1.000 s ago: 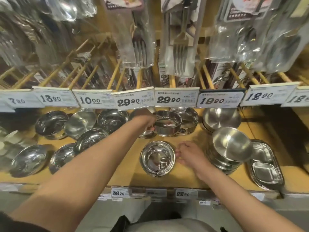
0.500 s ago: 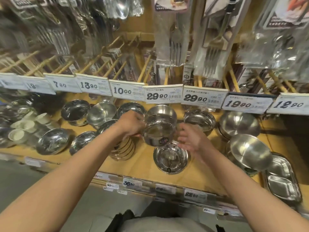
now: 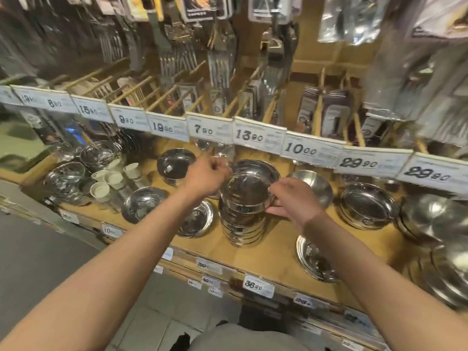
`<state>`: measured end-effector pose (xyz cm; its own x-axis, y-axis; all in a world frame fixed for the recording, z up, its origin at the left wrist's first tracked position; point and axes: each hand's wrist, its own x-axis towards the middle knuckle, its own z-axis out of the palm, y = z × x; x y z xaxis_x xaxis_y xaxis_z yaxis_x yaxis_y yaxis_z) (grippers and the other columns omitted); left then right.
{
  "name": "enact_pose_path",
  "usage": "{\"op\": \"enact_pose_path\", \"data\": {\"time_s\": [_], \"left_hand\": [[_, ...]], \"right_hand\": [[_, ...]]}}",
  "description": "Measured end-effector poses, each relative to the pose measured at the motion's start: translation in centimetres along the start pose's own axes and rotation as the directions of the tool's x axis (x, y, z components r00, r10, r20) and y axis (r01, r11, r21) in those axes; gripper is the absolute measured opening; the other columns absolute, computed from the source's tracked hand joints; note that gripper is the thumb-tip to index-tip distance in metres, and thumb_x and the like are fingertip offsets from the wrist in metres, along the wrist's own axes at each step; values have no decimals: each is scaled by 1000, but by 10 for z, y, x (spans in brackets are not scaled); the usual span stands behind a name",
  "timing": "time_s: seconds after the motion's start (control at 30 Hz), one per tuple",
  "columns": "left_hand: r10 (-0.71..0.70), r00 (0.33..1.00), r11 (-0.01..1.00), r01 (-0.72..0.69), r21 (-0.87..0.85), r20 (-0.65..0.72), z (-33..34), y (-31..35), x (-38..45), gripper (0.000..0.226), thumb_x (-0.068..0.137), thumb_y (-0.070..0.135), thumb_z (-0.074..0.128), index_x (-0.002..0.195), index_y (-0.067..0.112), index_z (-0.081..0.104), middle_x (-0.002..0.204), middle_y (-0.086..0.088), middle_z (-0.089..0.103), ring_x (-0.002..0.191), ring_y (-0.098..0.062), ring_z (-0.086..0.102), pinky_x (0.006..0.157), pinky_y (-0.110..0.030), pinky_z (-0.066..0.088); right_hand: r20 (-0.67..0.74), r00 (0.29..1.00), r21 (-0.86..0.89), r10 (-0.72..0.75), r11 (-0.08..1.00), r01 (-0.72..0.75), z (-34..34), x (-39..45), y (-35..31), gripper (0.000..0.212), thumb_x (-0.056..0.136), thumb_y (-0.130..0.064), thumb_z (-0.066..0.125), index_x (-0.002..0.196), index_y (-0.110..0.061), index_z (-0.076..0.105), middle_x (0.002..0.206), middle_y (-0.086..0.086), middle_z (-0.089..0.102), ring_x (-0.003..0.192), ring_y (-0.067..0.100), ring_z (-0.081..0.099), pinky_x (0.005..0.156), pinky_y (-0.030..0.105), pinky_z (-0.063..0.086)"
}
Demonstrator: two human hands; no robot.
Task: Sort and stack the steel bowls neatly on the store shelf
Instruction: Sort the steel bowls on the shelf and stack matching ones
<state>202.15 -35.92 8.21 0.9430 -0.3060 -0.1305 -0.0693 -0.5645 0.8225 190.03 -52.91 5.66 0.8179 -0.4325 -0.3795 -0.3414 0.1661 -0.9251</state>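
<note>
A stack of steel bowls [image 3: 241, 219] stands on the wooden store shelf [image 3: 276, 252], its polished, mirror-bright walls ringed by the rims of the nested bowls, the top bowl [image 3: 247, 190] wide and shallow with a dark reflective hollow. The right hand [image 3: 291, 198] is just right of the stack, its grip grasping the top bowl's rim. The left hand [image 3: 206, 176] is just left of the stack at rim height, fingers curled; whether its grip touches the bowl cannot be told. Behind the stack lies a broader bowl [image 3: 255, 168]; left of it a flat steel dish [image 3: 195, 221]; above it the price tags [image 3: 255, 135].
</note>
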Motion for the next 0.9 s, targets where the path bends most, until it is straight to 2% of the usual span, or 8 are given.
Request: {"op": "enact_pose_path", "data": {"time_s": [0.13, 0.23, 0.3, 0.4, 0.47, 0.6, 0.7, 0.9], "left_hand": [[-109, 981, 994, 111, -4, 161, -4, -19, 5, 11, 94, 21, 64, 90, 11, 68, 79, -1, 74, 64, -12, 70, 60, -27, 59], [-108, 976, 994, 99, 54, 187, -2, -29, 11, 16, 94, 18, 63, 83, 9, 69, 79, -7, 72, 63, -16, 70, 64, -32, 61], [-109, 971, 994, 105, 32, 212, 1, -33, 15, 21, 96, 23, 64, 89, 5, 72, 68, -2, 69, 60, -16, 68, 68, -36, 63], [-114, 964, 992, 123, -25, 240, 3, -39, 19, 32, 98, 26, 62, 102, -5, 72, 51, 4, 57, 56, -17, 64, 77, -48, 63], [-102, 962, 994, 108, -7, 255, 3, -42, 19, 34, 99, 27, 61, 101, -5, 72, 53, 2, 61, 57, -17, 67, 78, -48, 63], [-87, 956, 996, 83, 27, 281, 3, -49, 18, 29, 98, 26, 61, 91, 0, 73, 87, -13, 75, 76, -26, 73, 80, -47, 62], [-75, 955, 997, 74, 15, 288, 4, -54, 16, 31, 96, 24, 63, 92, -5, 72, 91, -16, 74, 78, -27, 72, 78, -50, 62], [-24, 963, 999, 17, 31, 267, 3, -57, 16, 16, 95, 25, 64, 78, 23, 64, 85, 2, 67, 81, -22, 72, 78, -46, 63]], "right_hand": [[-121, 992, 39, 25, 999, -21, 21, 6, 3, 9, 94, -12, 66, 96, -21, 63, 103, 5, 67, 86, 19, 74, 62, 23, 61], [-145, 989, -41, -14, 999, 8, 26, 5, 9, 11, 96, -15, 65, 89, -23, 60, 99, 3, 65, 83, 17, 71, 60, 22, 60], [-157, 986, -138, -61, 990, 40, 27, 2, 13, 3, 96, -19, 63, 97, -16, 64, 99, 5, 66, 78, 16, 70, 65, 27, 62], [-216, 974, -206, -62, 978, 16, 29, 0, 19, 13, 96, -20, 62, 105, -13, 67, 102, 5, 68, 70, 15, 69, 67, 34, 63], [-239, 969, -187, -55, 982, 10, 31, 0, 22, 14, 95, -18, 62, 104, -11, 70, 103, 11, 73, 69, 13, 70, 60, 26, 59], [-250, 963, -320, -96, 947, 11, 31, -1, 30, 15, 93, -20, 64, 85, -15, 75, 86, 7, 77, 85, 26, 74, 83, 48, 62], [-265, 959, -347, -100, 938, 2, 33, -4, 38, 17, 90, -21, 65, 78, -21, 76, 73, -5, 76, 78, 21, 75, 81, 50, 62], [-284, 955, -363, -92, 932, -18, 36, -2, 43, 16, 88, -21, 68, 74, -24, 74, 70, -7, 74, 79, 19, 75, 83, 49, 62]]}}
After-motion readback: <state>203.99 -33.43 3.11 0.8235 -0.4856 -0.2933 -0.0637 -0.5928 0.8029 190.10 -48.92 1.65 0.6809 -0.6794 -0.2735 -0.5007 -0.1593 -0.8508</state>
